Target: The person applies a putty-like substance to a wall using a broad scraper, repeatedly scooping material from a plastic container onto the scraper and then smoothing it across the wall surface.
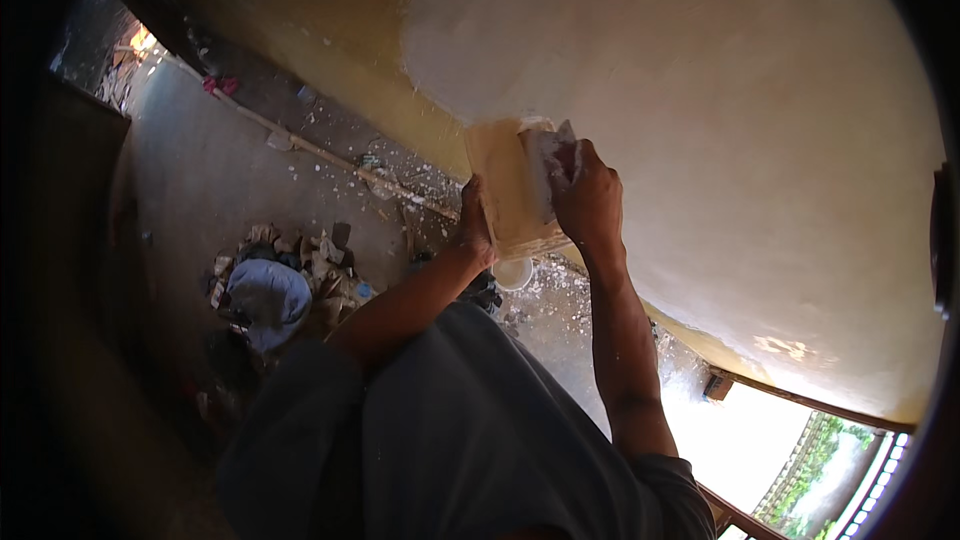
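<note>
My left hand (475, 223) grips the near left edge of a flat tan board (497, 185), thumb along its side. In my right hand (588, 202) is a flat trowel (546, 168), its blade against or just above the board's right part. Pale smears mark the trowel and the fingers; its handle is hidden by the hand. Both hands are in front of a wall (700, 120) that is pale and smooth over most of its surface, yellowish at the left.
Beneath the board, a white round container (514, 273) stands on the floor. A long pole (300, 143) lies along the splattered floor. To the left is a heap of scraps (330, 265) with a grey-blue rounded thing (268, 302) on it. Bright daylight enters through an opening (760, 440) at lower right.
</note>
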A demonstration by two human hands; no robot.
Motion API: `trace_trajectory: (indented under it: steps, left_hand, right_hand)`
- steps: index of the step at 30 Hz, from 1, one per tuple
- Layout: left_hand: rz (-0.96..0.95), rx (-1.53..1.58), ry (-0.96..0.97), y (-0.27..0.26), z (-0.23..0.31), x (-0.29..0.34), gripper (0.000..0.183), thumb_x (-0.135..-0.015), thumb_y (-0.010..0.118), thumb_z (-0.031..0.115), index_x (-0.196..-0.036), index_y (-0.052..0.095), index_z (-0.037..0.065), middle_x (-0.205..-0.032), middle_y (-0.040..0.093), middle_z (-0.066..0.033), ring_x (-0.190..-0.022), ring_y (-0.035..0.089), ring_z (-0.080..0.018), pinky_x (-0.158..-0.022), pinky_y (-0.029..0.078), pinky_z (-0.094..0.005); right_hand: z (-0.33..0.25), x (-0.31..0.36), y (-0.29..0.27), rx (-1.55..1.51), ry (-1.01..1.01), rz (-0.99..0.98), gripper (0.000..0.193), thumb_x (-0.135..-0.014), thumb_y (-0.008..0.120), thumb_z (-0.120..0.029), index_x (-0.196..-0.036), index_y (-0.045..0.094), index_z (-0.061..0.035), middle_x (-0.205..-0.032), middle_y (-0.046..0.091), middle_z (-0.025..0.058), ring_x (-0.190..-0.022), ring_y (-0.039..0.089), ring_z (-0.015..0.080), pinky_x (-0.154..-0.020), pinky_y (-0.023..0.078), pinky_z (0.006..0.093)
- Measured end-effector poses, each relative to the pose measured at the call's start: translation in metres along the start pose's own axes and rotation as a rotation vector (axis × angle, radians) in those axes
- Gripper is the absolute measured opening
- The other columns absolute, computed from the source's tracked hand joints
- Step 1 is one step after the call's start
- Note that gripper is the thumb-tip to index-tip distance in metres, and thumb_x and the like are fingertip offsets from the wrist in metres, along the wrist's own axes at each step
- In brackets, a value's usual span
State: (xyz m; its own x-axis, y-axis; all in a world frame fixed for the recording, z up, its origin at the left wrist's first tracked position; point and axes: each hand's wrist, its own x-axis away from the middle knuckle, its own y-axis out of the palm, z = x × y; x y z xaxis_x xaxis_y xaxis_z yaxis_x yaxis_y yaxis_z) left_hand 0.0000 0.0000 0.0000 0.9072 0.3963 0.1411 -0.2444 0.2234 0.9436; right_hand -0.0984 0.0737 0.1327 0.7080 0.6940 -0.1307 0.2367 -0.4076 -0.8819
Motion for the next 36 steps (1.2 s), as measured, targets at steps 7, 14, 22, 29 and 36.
trace_trajectory:
  steps: [7,14,22,29,36]
  left_hand:
    - [0.026,0.135,-0.167,0.03,-0.017,0.003,0.088,-0.079,0.06,0.071,-0.144,0.042,0.016,-0.135,0.054,-0.0125,-0.122,0.056,-0.0316,-0.1,0.049,-0.0566]
    - [-0.024,0.154,-0.214,0.033,-0.038,0.017,0.08,-0.082,0.058,0.068,-0.142,0.045,0.016,-0.134,0.055,-0.0121,-0.121,0.057,-0.0315,-0.101,0.048,-0.0559]
    - [0.146,-0.014,-0.242,0.038,-0.072,0.037,0.076,-0.087,0.045,0.068,-0.143,0.045,0.016,-0.136,0.054,-0.0128,-0.123,0.055,-0.0334,-0.103,0.045,-0.0578]
    - [0.04,0.016,-0.24,0.044,-0.08,0.057,0.078,-0.088,0.041,0.068,-0.144,0.044,0.015,-0.137,0.054,-0.0119,-0.123,0.056,-0.0345,-0.102,0.046,-0.057]
    - [0.076,-0.078,-0.169,0.066,-0.067,0.057,0.073,-0.09,0.036,0.067,-0.143,0.045,0.018,-0.139,0.054,-0.0086,-0.125,0.054,-0.0311,-0.105,0.043,-0.0525]
  right_hand:
    - [0.021,0.01,-0.016,-0.11,0.087,0.035,0.018,-0.082,0.071,-0.012,-0.092,0.062,-0.0013,-0.085,0.071,0.0169,-0.08,0.07,0.0366,-0.072,0.055,0.0417]
    - [0.042,0.047,-0.028,-0.149,0.094,0.06,0.017,-0.084,0.069,-0.013,-0.094,0.061,-0.0019,-0.083,0.069,0.0197,-0.079,0.069,0.0394,-0.069,0.054,0.043]
    - [0.044,0.087,-0.026,-0.071,0.071,-0.035,0.018,-0.088,0.067,-0.017,-0.097,0.06,-0.0027,-0.089,0.072,0.0175,-0.079,0.07,0.0374,-0.072,0.057,0.0448]
    - [0.059,0.104,-0.05,-0.032,0.251,0.143,0.016,-0.084,0.067,-0.014,-0.094,0.062,-0.0022,-0.079,0.068,0.0222,-0.077,0.067,0.0429,-0.069,0.053,0.0485]
    - [0.05,0.101,-0.047,-0.025,0.106,0.123,0.016,-0.084,0.061,-0.017,-0.097,0.057,-0.0081,-0.072,0.064,0.0258,-0.07,0.063,0.048,-0.062,0.05,0.0571]
